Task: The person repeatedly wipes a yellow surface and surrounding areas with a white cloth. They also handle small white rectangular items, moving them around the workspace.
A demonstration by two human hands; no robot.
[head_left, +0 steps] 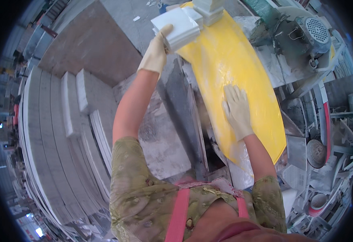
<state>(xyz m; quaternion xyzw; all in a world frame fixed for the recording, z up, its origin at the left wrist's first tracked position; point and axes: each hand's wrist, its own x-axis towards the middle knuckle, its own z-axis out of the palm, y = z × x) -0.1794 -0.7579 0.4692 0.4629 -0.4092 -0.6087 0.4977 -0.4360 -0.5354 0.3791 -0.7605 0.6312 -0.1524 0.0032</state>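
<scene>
Right fingers (236, 95) flat on yellow sheet (259, 105) | grey slabs (49, 141) left | floor (128, 29) beyond

Pretty sure this is a workshop, and going by the stock I'd say stone or tile work. Thick greyish slabs (49, 153) are packed close together down the left, with a big brown panel (87, 44) beyond them, and square white tiles (176, 26) are stacked up at the far end of a yellow-covered surface (245, 92). The machinery on the right kinda seals it — a grimy motor (293, 38) with a round vented cover (318, 30). Add the bare grey floor (122, 24) with a pale scrap (136, 18) on it, plus metal clutter (340, 165) crammed along the right edge — proper industrial mess.
</scene>
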